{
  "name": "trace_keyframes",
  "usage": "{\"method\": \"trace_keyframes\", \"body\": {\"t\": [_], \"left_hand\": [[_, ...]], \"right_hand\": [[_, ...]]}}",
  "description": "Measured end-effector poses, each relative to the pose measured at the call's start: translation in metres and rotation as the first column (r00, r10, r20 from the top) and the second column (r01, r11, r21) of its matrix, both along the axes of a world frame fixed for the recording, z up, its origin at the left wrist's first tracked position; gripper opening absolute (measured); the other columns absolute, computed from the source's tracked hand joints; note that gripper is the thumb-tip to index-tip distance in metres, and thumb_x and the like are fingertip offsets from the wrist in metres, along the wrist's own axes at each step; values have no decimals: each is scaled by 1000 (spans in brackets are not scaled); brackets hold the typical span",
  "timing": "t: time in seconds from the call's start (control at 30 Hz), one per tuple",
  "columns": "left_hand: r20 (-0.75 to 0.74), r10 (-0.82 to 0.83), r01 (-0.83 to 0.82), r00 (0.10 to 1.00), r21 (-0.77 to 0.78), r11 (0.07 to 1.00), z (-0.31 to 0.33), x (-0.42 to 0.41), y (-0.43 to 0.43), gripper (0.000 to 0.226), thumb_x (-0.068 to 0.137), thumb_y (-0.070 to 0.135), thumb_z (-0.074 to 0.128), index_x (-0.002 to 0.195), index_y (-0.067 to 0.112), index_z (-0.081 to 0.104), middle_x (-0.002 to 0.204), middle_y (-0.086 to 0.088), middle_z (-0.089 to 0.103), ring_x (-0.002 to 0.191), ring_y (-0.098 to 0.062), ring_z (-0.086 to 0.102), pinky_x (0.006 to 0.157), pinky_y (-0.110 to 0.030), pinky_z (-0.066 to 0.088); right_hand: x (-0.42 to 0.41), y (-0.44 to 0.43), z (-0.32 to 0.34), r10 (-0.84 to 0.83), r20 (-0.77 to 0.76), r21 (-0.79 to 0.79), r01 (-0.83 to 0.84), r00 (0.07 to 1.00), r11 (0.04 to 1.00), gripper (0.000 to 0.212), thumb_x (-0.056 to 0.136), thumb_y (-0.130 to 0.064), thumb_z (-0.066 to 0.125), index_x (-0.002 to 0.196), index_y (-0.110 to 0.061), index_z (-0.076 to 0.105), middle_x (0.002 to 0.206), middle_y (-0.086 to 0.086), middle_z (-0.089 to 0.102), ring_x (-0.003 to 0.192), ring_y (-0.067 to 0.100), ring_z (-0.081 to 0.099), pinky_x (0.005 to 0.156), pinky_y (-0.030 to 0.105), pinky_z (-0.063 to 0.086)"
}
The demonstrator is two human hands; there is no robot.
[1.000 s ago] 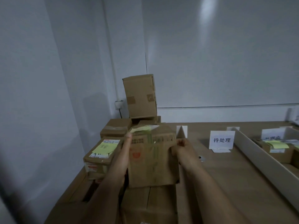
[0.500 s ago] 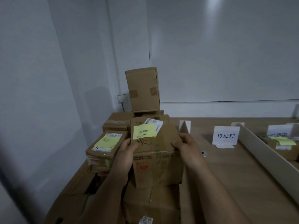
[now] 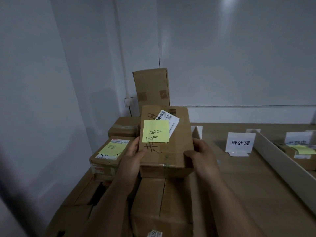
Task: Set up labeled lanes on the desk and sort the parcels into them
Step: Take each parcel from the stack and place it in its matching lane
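Parcel [image 3: 172,147] in both hands, open desk [image 3: 239,177] rightward before divider [image 3: 282,166].

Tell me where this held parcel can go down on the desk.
Bare desk lies between the stacked boxes and the long white divider, on the near side of the 待处理 sign. Left of that, the boxes crowd the corner.

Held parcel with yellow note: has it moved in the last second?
Yes. The held parcel tipped its top toward the camera, and its far edge now overlaps the tall box behind.
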State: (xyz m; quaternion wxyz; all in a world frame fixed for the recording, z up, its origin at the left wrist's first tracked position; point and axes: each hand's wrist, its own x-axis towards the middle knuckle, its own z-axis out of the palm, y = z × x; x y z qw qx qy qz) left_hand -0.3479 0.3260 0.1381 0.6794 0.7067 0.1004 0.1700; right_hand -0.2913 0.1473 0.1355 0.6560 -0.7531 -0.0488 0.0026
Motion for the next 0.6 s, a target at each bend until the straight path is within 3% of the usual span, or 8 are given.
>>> {"method": "trace_keyframes", "body": {"t": [0.1, 0.23, 0.37, 0.5, 0.6], "left_hand": [[-20, 67, -67, 998, 19, 998, 5, 3, 4, 31, 96, 19, 48, 120, 39, 52, 105, 9, 67, 96, -12, 64, 80, -32, 50], [-66, 147, -143, 987, 52, 988, 13, 11, 10, 21, 95, 24, 52, 113, 33, 56, 94, 13, 62, 85, -5, 57, 67, -25, 43], [-71, 250, -247, 966, 54, 968, 14, 19, 18, 32, 89, 28, 60, 121, 23, 61, 96, 11, 58, 82, -3, 52, 61, -23, 39], [-65, 335, -327, 940, 111, 939, 12, 21, 20, 36, 91, 28, 56, 126, 20, 56, 108, 2, 58, 83, -9, 50, 62, -23, 38], [-3, 468, -453, 884, 245, 857, 7, 15, 22, 40, 91, 33, 55, 128, 18, 51, 122, -5, 56, 100, -18, 50, 77, -32, 42]], "right_hand": [[3, 1, 0, -69, 4, -44, 69, 998, 997, 52, 88, -39, 59, 136, -26, 42, 120, -2, 58, 105, 22, 59, 91, 46, 50], [7, 5, -2, -118, -4, -96, 117, 993, 988, 81, 60, -71, 51, 132, -34, 40, 113, -3, 63, 98, 26, 65, 86, 52, 53], [14, 9, -8, -147, -59, -93, 141, 987, 986, 77, 55, -71, 52, 121, -32, 49, 105, 0, 66, 94, 29, 66, 81, 52, 55], [20, 9, -8, -155, -78, -116, 146, 985, 982, 74, 63, -70, 50, 122, -26, 54, 108, 8, 67, 96, 34, 65, 82, 54, 54], [25, 7, 3, -190, -73, -94, 183, 979, 979, 66, 84, -53, 51, 138, -17, 43, 129, 9, 56, 112, 28, 56, 85, 36, 45]]}}
